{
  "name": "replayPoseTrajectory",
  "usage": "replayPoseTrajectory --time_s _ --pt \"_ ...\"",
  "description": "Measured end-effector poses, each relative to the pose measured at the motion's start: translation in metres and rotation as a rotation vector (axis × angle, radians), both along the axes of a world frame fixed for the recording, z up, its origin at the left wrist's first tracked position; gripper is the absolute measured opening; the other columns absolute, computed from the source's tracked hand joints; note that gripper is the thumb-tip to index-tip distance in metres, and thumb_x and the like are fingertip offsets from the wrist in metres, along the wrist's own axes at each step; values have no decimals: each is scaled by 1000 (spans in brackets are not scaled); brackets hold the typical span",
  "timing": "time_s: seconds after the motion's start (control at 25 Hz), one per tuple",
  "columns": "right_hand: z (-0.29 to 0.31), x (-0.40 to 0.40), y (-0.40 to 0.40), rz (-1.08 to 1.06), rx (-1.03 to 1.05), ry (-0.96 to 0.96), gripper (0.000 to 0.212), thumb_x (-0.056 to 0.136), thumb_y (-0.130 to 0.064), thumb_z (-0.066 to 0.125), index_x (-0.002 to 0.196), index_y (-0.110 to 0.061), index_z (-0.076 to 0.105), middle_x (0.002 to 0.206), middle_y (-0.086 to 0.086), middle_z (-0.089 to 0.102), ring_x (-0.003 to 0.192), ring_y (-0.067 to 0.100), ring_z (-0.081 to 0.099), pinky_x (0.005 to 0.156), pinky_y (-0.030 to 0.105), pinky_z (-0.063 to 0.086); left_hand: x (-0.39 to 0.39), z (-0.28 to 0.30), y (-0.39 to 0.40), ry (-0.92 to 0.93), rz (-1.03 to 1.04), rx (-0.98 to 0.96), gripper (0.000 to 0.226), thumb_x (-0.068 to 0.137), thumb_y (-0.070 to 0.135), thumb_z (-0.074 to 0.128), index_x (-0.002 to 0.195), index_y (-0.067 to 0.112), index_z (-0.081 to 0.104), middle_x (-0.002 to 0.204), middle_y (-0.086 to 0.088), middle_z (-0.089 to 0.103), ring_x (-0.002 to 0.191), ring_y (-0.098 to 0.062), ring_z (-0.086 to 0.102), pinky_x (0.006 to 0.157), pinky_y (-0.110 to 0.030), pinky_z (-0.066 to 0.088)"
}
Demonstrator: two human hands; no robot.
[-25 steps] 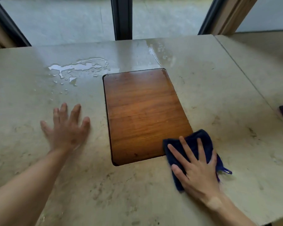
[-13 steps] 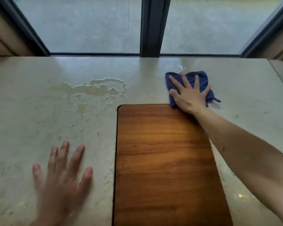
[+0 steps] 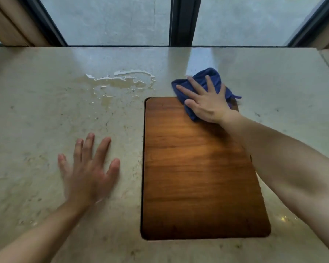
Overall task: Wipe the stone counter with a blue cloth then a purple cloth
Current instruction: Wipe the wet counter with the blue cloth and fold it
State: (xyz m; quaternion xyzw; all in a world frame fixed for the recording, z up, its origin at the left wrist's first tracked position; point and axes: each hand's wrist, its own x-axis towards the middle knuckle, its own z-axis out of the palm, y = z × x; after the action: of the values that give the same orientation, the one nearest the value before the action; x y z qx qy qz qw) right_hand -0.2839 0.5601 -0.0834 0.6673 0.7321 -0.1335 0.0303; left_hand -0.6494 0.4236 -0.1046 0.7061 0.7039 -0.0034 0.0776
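Pressing down flat on the blue cloth [image 3: 199, 86], the right hand [image 3: 207, 105] has slid a bit toward the near side since half a second back, so the cloth now overlaps the far right corner of the wood panel [image 3: 198, 177] instead of sitting fully on the stone counter [image 3: 36, 111]. Fingers are spread straight, not curled round it. Left hand [image 3: 87, 173] stays flat on the stone, fingers wide, holding nothing. One puddle [image 3: 122, 82] is untouched to the left of the cloth. Count: one cloth, one panel, two hands.
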Motion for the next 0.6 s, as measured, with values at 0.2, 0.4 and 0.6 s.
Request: replayPoseTrajectory --time_s 0.2,0.4,0.6 --pt "-9 -23 -200 -93 69 -43 51 98 -62 8 148 -64 -3 166 -17 -7 153 37 -5 112 75 -1 1 3 1 -79 -3 20 67 86 66 21 149 44 23 166 1 12 152 -23 6 114 -69 1" --pt "-11 -66 -404 -295 30 -50 54 94 -63 6 146 -66 -8 163 -23 -15 153 34 -14 113 72 -5 -1 5 -5 -113 -44 40 63 88 64 24 147 43 27 165 -3 14 152 -26 7 112 -72 0" --pt "-11 -132 -549 -461 55 -87 57 98 -56 24 154 -51 18 168 -9 11 152 41 8 109 79 11 1 5 -9 -101 -68 51 59 87 61 23 142 39 28 164 -6 15 152 -30 8 109 -75 1"
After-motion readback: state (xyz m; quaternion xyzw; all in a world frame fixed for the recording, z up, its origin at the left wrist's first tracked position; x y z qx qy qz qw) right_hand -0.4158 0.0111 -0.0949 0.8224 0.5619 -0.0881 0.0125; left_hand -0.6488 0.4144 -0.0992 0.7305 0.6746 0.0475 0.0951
